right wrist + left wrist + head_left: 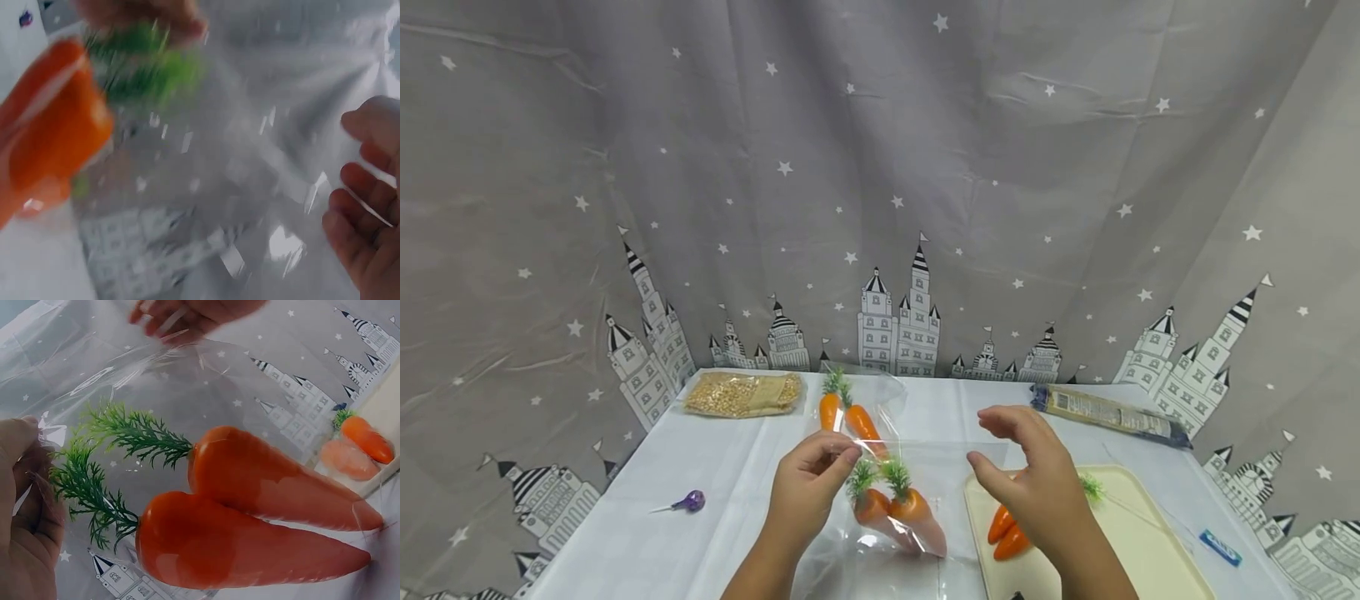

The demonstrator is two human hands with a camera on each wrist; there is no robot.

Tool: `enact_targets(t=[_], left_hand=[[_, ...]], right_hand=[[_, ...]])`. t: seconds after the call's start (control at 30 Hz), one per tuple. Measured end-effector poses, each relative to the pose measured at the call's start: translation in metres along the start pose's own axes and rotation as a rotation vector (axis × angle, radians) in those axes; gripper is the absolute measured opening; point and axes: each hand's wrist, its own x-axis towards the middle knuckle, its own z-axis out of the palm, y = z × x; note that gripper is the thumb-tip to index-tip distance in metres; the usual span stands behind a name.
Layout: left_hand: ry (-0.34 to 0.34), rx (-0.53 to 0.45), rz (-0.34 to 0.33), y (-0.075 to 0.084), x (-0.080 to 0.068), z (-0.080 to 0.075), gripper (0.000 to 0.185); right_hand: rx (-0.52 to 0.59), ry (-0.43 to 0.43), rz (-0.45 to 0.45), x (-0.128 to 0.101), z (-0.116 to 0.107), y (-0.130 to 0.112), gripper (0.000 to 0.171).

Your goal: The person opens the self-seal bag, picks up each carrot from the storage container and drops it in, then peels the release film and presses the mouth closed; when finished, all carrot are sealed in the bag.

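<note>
My left hand pinches the top edge of a clear plastic bag held above the table. Inside the bag hang two orange toy carrots with green tops, seen close in the left wrist view as carrots behind the film. The left hand grips the film at the left. My right hand is at the bag's right side, fingers spread and relaxed, fingertips at the bag's edge. In the blurred right wrist view the right hand is beside the film.
A second clear bag with two carrots lies behind. A cream tray at the right holds more carrots. A grain packet, a spaghetti pack, a purple lollipop and a small blue item lie on the white table.
</note>
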Motion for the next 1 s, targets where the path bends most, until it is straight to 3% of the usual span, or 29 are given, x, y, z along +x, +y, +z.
enact_targets(t=[0.13, 0.23, 0.4, 0.73, 1.0], left_hand=[[0.009, 0.003, -0.005, 0.002, 0.001, 0.001, 0.007], [0.005, 0.011, -0.019, 0.004, 0.0, 0.001, 0.007], [-0.02, -0.01, 0.001, 0.005, -0.001, 0.001, 0.007], [-0.125, -0.108, 0.16, 0.002, -0.002, -0.001, 0.012], [-0.139, -0.107, 0.198, -0.003, -0.003, -0.002, 0.006]], right_hand=[[-0.12, -0.024, -0.152, 0.007, 0.008, -0.023, 0.045], [-0.151, -0.079, -0.206, 0.013, 0.017, -0.035, 0.044], [-0.182, -0.226, -0.168, 0.022, 0.032, -0.054, 0.044], [-0.247, -0.443, -0.137, 0.043, 0.06, -0.071, 0.032], [-0.233, -0.503, -0.144, 0.046, 0.066, -0.072, 0.011]])
